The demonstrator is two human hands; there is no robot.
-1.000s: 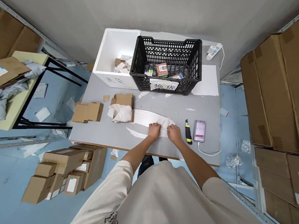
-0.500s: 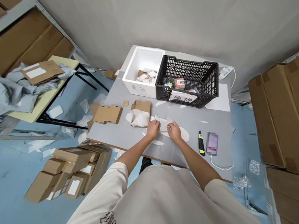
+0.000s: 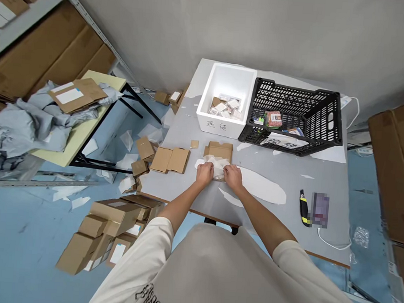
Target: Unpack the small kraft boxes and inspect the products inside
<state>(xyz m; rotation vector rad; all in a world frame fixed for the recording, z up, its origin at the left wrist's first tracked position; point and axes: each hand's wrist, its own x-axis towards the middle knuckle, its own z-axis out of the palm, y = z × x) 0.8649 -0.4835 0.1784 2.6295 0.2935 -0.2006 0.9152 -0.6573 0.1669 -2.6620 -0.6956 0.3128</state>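
My left hand (image 3: 204, 173) and my right hand (image 3: 233, 177) sit side by side on the grey table (image 3: 278, 163), both closed on crumpled white wrapping paper (image 3: 216, 167). The paper bunches up against a small open cardboard box (image 3: 219, 150) just beyond my fingers. A flattened cardboard box (image 3: 169, 159) lies to the left of my left hand. What the paper covers is hidden.
A white foam box (image 3: 227, 85) and a black plastic crate (image 3: 294, 113) with small items stand at the table's back. A utility knife (image 3: 302, 208) and a phone (image 3: 319, 210) lie at right. Cardboard boxes (image 3: 101, 233) are piled on the blue floor at left.
Both hands moved left along the table, gathering the paper strip toward the small open box. The view has swung left, so the knife and phone now lie further right.
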